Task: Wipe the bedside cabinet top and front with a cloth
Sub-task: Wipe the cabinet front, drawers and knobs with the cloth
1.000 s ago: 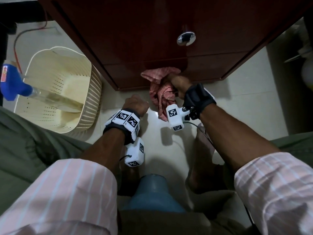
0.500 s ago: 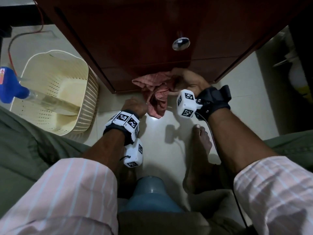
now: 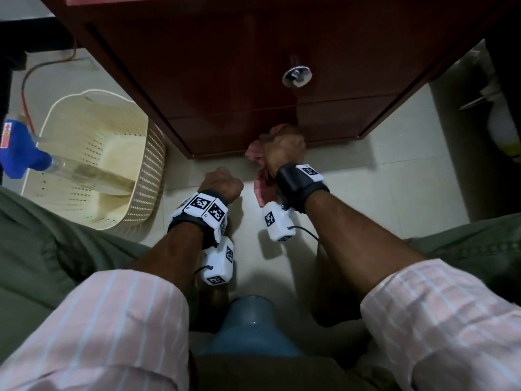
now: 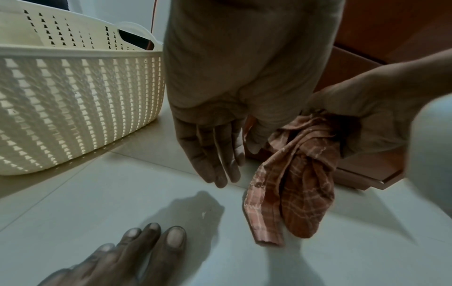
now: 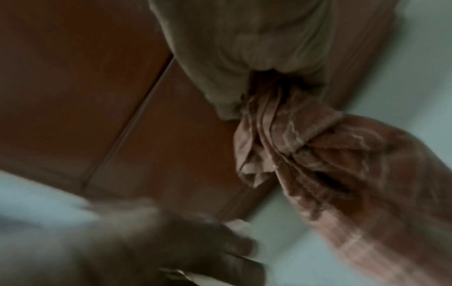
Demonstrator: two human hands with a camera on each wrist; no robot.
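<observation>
The dark red-brown bedside cabinet (image 3: 253, 66) stands ahead with a round metal knob (image 3: 297, 76) on its front. My right hand (image 3: 284, 149) grips a bunched pink checked cloth (image 3: 263, 190) and holds it against the cabinet's bottom front rail, below the knob. The loose end of the cloth (image 4: 293, 193) hangs down toward the floor tiles. My left hand (image 3: 224, 183) hangs just left of it, holding nothing, its fingers (image 4: 215, 154) straight and pointing down above the floor. The right wrist view is blurred but shows the cloth (image 5: 318, 154) against the cabinet (image 5: 85, 87).
A cream perforated basket (image 3: 93, 156) sits on the floor to the left, with a blue-headed spray bottle (image 3: 19, 153) lying in it. A red wire runs behind it. A white bottle (image 3: 504, 128) stands at the right. My bare toes (image 4: 146, 241) rest on the tiles.
My right hand swept the cloth right along the bottom rail, then came back left under the knob with the wrist turned upright. My left hand has stayed in place.
</observation>
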